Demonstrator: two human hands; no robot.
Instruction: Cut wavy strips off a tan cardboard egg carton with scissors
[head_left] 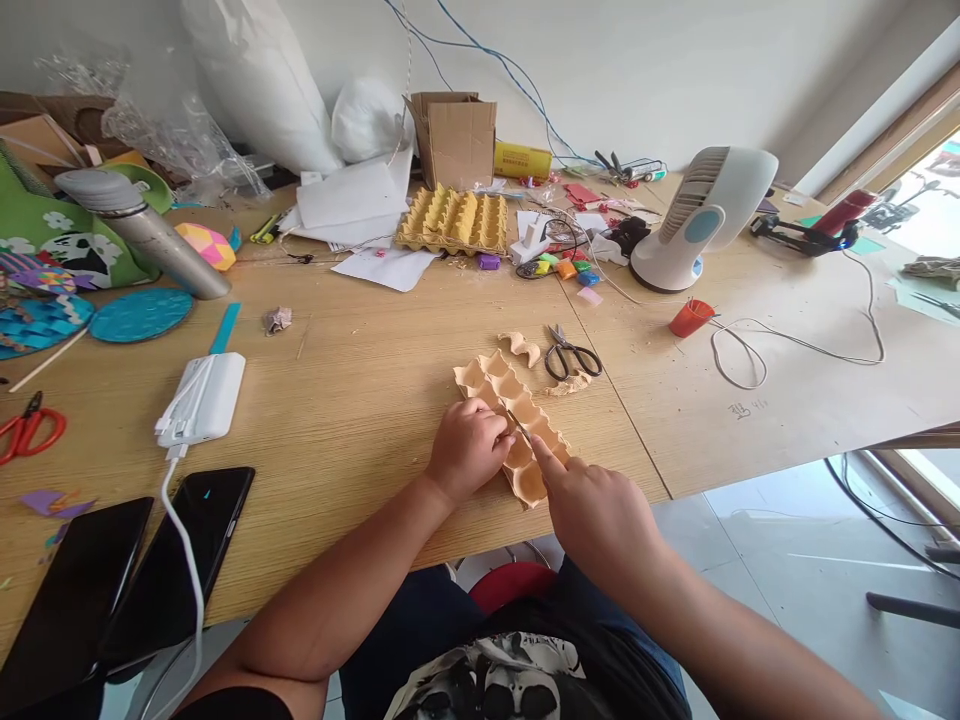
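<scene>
An orange-tan egg carton (531,484) lies slantwise near the table's front edge. My left hand (469,447) is closed on its left side, fingers curled over the cups. My right hand (592,505) grips a small knife (518,426), forefinger stretched along it, with the thin dark blade against the middle of the carton. The knife's handle is hidden inside the hand. Just beyond the carton are black-handled scissors (571,356), a torn strip of carton (520,347) and another torn scrap (568,384) touching the scissors.
Farther back stand a yellow egg tray (454,222), a cardboard box (459,140) and a white fan (701,220). An orange cup (691,318) is to the right, beside a cable. At left lie a power bank (202,397), two phones (180,550), a steel bottle (154,240) and red-handled cutters (30,430).
</scene>
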